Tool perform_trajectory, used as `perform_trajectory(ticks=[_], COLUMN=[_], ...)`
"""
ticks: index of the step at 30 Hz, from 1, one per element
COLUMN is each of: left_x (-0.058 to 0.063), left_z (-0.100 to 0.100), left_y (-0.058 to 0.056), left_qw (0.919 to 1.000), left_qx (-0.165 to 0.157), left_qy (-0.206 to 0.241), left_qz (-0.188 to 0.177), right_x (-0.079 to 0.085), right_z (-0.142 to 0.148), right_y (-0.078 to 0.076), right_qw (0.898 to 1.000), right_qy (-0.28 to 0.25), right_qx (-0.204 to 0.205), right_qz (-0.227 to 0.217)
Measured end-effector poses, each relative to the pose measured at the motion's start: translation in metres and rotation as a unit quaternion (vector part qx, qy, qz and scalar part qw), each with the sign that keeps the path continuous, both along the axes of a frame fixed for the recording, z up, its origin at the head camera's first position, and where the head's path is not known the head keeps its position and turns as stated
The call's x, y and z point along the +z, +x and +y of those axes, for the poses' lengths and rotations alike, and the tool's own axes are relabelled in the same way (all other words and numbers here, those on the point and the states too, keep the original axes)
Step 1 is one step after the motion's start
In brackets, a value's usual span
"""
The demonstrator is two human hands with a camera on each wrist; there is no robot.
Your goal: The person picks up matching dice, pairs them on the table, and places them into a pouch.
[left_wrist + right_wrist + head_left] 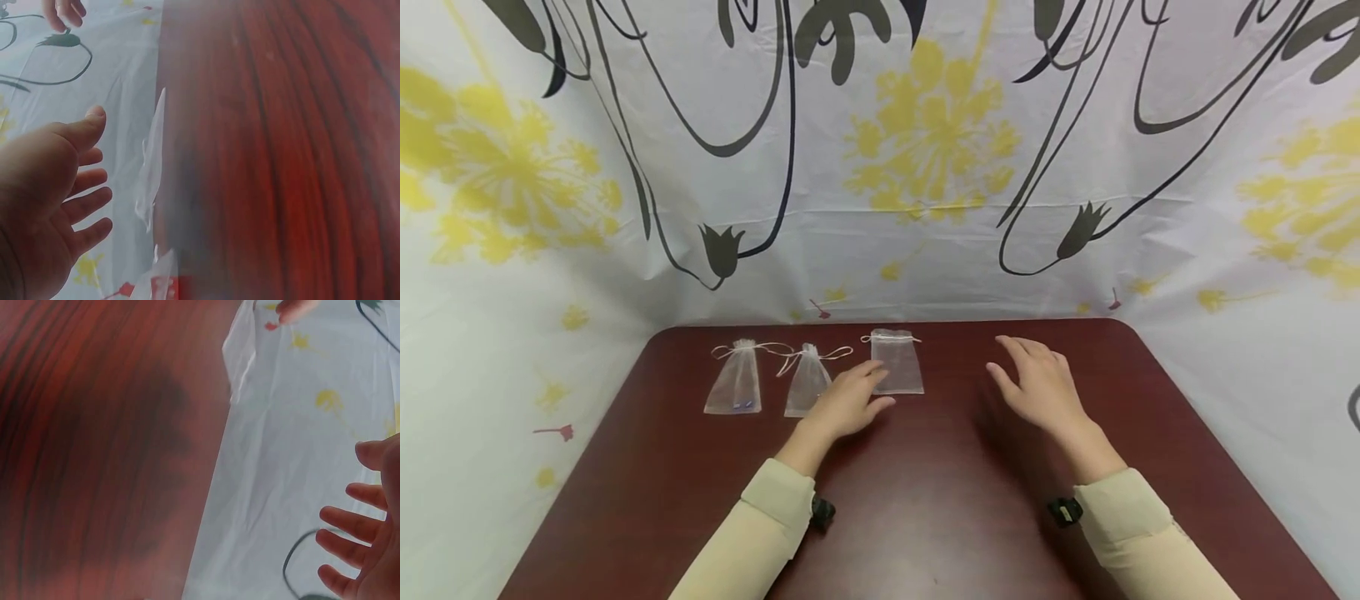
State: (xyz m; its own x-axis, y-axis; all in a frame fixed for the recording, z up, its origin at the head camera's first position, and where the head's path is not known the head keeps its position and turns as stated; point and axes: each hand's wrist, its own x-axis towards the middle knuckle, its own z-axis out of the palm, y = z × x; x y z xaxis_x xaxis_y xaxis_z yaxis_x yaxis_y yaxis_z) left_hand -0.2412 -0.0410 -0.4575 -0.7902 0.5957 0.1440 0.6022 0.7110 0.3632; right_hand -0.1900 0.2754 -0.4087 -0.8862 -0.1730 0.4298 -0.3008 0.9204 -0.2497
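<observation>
Three small sheer white drawstring pouches lie in a row toward the table's back. The left pouch, cinched at its neck, has small blue items at its bottom. The middle pouch is also cinched and partly hidden behind my left hand. Flat and uncinched, the right pouch lies just beyond that hand's fingertips. My left hand hovers over the table with relaxed, spread fingers and holds nothing; the left wrist view shows its palm. Further right, my right hand is raised with fingers apart, also holding nothing.
The dark red-brown table has rounded back corners. A white curtain with yellow and dark flower prints hangs behind it and along both sides. Each wrist carries a small dark camera below the light sleeve cuff.
</observation>
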Motion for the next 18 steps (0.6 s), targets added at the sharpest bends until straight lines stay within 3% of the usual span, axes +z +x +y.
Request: perform_trajectory(ticks=[11, 18], left_x=[-0.01, -0.013], left_z=[0.017, 0.018], left_y=[0.0, 0.0], left_qw=[0.9958, 0.9935], left_qx=[-0.007, -0.003], left_qy=[-0.075, -0.086], left_qz=[-0.052, -0.075], right_x=[0.004, 0.0], right_z=[0.042, 0.061], right_y=[0.014, 0.019], right_qw=[0.999, 0.998], right_qy=[-0.014, -0.027], right_qx=[-0.04, -0.052], right_qz=[0.005, 0.0])
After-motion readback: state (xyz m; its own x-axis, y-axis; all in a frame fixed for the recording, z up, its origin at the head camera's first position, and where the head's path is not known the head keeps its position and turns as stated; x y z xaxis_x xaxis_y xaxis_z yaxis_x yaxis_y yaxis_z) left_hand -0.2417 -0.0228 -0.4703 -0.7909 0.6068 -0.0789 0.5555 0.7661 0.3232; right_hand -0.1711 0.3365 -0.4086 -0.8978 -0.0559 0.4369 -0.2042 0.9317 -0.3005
